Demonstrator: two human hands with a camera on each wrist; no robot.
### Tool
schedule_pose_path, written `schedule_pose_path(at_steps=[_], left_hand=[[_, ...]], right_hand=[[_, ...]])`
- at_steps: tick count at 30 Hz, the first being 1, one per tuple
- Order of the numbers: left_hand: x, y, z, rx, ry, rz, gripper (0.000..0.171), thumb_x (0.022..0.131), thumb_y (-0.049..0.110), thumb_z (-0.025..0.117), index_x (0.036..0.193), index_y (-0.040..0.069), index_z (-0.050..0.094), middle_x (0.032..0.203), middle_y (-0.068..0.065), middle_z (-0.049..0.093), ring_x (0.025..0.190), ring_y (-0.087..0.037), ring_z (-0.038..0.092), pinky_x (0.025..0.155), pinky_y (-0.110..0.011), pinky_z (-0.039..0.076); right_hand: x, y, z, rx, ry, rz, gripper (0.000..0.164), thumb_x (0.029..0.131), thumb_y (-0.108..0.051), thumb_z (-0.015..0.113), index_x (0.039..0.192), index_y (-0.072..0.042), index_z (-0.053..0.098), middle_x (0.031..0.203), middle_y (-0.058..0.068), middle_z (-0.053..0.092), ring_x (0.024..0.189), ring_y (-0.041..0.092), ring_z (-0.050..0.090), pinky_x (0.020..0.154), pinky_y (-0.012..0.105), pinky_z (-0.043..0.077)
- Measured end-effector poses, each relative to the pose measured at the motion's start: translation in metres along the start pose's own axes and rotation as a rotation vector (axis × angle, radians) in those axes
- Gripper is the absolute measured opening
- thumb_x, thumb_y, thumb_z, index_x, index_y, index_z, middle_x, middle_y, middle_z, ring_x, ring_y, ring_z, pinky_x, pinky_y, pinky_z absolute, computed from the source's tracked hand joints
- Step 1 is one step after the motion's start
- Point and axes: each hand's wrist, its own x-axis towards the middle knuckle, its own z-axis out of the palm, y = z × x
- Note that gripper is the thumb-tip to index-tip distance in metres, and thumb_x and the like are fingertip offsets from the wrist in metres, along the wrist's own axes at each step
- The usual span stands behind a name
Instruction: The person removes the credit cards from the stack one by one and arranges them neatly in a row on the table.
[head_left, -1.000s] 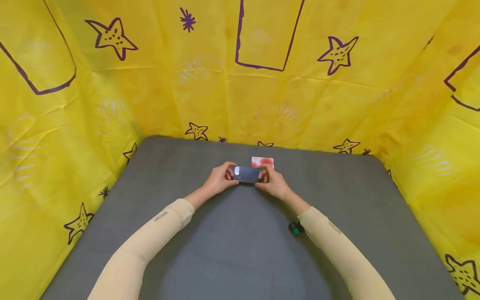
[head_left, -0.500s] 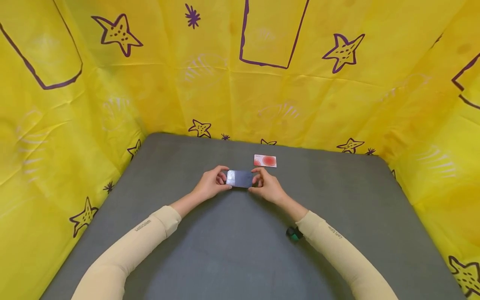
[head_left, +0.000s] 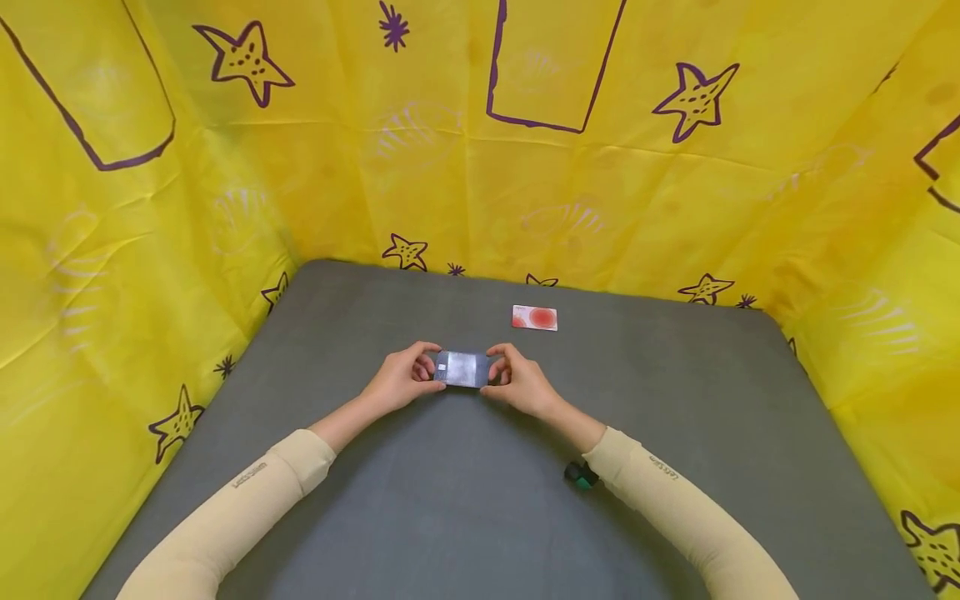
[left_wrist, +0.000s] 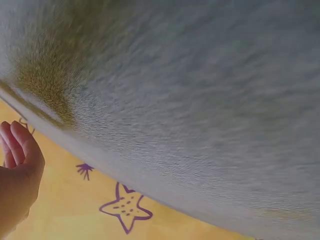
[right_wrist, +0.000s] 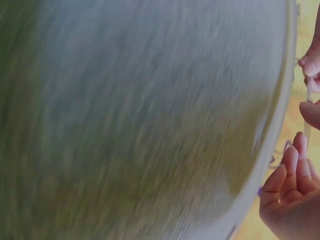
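Dark grey gloss caught the light just left of the centre of the head view, where the left hand [head_left: 402, 377] pinched the left end of a dark grey card [head_left: 461, 369] and the right hand [head_left: 522, 383] pinched its right end, each with a thumb at the lower edge and a finger at the upper. A small pale square showed near the card's left end; glare washed over its middle, so no print could be read there. The right wrist view caught what looked like the card edge-on at the right of the frame, against yellow, which suggested that it was held up off the table; the left wrist view showed only part of a hand at the left edge and no card. As a judgement, the handling stood midway: the card was secured at both ends, while laying it down and letting go were not yet done. Beyond the hands, a red and white card [head_left: 535, 317] lay flat and untouched, above and right of them in the head view. Cream sleeves [head_left: 675, 500] reached in from the lower corners, with a small black and green object [head_left: 580, 475] beside the right cuff. Around the grey table [head_left: 465, 500] hung a yellow cloth [head_left: 420, 183] printed with starfish, filling the frame's top and sides.
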Motion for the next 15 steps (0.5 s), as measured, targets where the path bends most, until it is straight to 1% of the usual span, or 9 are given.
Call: schedule_pose_path(at_steps=[5,8,15], left_hand=[[-0.014,-0.005,-0.007,0.015,-0.004,-0.015,0.055,0.074,0.011,0.086,0.121,0.001,0.058,0.084,-0.002,0.061,0.073,-0.015,0.057,0.066,-0.023,0.047],[-0.022,-0.008,-0.011,0.015,-0.005,-0.026,0.054,0.074,0.012,0.086,0.12,0.001,0.058,0.084,-0.002,0.061,0.072,-0.013,0.057,0.065,-0.023,0.046],[-0.036,-0.012,-0.02,0.034,-0.005,-0.035,0.054,0.074,0.009,0.085,0.12,-0.002,0.058,0.082,-0.003,0.061,0.07,-0.01,0.055,0.064,-0.022,0.045]], right_hand=[[-0.001,-0.008,0.013,0.014,-0.026,0.026,0.056,0.076,-0.008,0.083,0.122,-0.004,0.052,0.088,0.005,0.066,0.064,0.013,0.053,0.055,0.021,0.042],[-0.001,-0.012,0.02,0.013,-0.036,0.03,0.056,0.075,-0.009,0.084,0.121,-0.005,0.053,0.087,0.005,0.067,0.063,0.012,0.053,0.057,0.021,0.041],[0.001,-0.02,0.035,0.011,-0.067,0.036,0.054,0.075,-0.01,0.084,0.12,-0.004,0.053,0.086,0.002,0.067,0.06,0.006,0.051,0.058,0.021,0.041]])
